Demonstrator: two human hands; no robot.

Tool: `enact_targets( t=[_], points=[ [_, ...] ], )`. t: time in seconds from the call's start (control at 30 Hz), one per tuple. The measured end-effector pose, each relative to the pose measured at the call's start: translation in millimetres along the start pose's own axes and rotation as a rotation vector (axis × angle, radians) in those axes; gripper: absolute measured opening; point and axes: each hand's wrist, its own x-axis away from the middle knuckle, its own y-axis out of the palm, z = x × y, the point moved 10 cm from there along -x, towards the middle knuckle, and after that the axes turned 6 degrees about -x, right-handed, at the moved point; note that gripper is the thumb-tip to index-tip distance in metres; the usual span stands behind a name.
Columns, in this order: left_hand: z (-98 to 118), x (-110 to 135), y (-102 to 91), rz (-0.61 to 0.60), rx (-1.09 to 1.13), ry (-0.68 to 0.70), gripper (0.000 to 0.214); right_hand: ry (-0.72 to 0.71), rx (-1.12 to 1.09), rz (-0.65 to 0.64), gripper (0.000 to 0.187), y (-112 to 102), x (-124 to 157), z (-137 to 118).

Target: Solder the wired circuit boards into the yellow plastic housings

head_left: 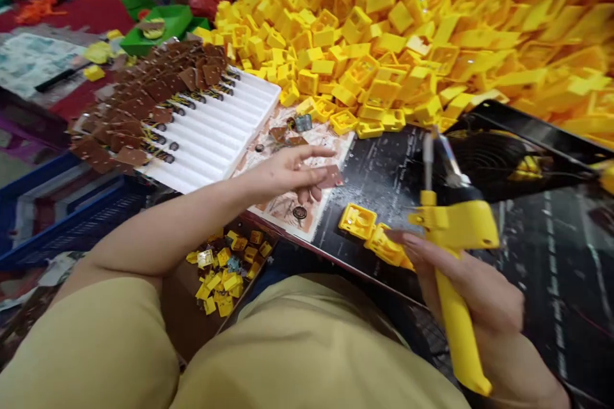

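the fingers (317, 151) of the left hand (278, 171), in the head view, are partly extended: the index finger reaches forward, apart from the rest, while the thumb and the curled fingers below it pinch a small brown board (332, 176). the board is at the fingertips, above the border between a pale, stained mat (283, 220) and the black counter (378, 160). the right hand (484, 294) has its fingers wrapped around the handle of a yellow soldering tool (460, 223), held with its metal ends upward. two open yellow casings (357, 220) lie just beside each other near the counter's front edge; the right fingertips overlap one of them in the view, and contact cannot be confirmed. on the mat, a round dark part (300, 212) lies below the left hand, and a wired component (303, 123) lies beyond it. to the left, a ridged white tray (225, 134) carries overlapping rows of brown boards (144, 99) with wires attached. a large heap of yellow casings (364, 51) covers the far side. a dark unit with a round grille (494, 153) lies to the right, beyond the tool. below the left arm, a carton (185, 316) contains further yellow casings, and a blue crate (29, 211) is at the far left. green trays (165, 25) are behind the white tray.
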Motion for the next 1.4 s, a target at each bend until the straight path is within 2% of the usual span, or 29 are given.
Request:
enact_targets(
  t=[0.07, 0.13, 0.17, 0.23, 0.37, 0.43, 0.53, 0.6, 0.73, 0.83, 0.93, 1.0, 1.07, 1.13, 1.23, 1.33, 1.4],
  points=[
    [-18, -1, 47.0, -0.149, 0.17, -0.102, 0.066, -0.025, -0.045, 0.032, 0.04, 1, -7, -10],
    [-29, 1, 80.7, -0.27, 0.308, -0.175, 0.064, -0.034, -0.091, 0.062, 0.042, 1, -12, -16],
    [-32, 4, 91.9, -0.319, 0.358, -0.198, 0.063, -0.02, -0.101, 0.086, 0.042, 0, -14, -17],
    [-34, 8, 102.2, -0.378, 0.415, -0.201, 0.062, 0.014, -0.103, 0.158, 0.038, -8, -16, -16],
    [-37, 16, 90.6, -0.344, 0.52, -0.165, 0.058, 0.074, -0.082, 0.3, 0.028, -28, -16, -12],
    [-40, 21, 86.0, -0.321, 0.576, -0.166, 0.049, 0.114, -0.079, 0.342, 0.028, -33, -14, -9],
    [-44, 25, 88.4, -0.277, 0.606, -0.157, 0.047, 0.139, -0.07, 0.377, 0.029, -34, -13, -9],
    [-46, 23, 90.3, -0.198, 0.618, -0.146, 0.043, 0.139, -0.059, 0.38, 0.03, -32, -12, -12],
    [-46, 14, 83.6, 0.046, 0.632, -0.064, 0.033, 0.118, -0.038, 0.357, 0.029, -26, -10, -17],
    [-35, 10, 74.2, 0.175, 0.472, 0.063, 0.036, 0.086, -0.001, 0.349, 0.029, -23, -7, -22],
    [-14, 12, 65.2, 0.275, 0.147, 0.221, 0.036, 0.05, 0.052, 0.332, 0.03, -21, -7, -27],
    [-4, 13, 63.5, 0.318, -0.015, 0.283, 0.033, 0.018, 0.084, 0.306, 0.03, -17, -7, -31],
    [1, 13, 64.1, 0.337, -0.061, 0.315, 0.028, -0.016, 0.097, 0.292, 0.028, -15, -7, -33],
    [2, 12, 65.3, 0.352, -0.002, 0.343, 0.023, -0.021, 0.092, 0.293, 0.027, -14, -7, -33],
    [-5, 9, 68.4, 0.373, 0.247, 0.317, 0.021, 0.013, 0.053, 0.322, 0.029, -14, -6, -29],
    [-18, 1, 85.8, 0.257, 0.547, 0.17, 0.026, 0.042, -0.008, 0.347, 0.03, -12, -5, -27],
    [-22, 0, 92.3, 0.181, 0.648, 0.076, 0.03, 0.051, -0.046, 0.339, 0.031, -11, -3, -25]
  ],
)
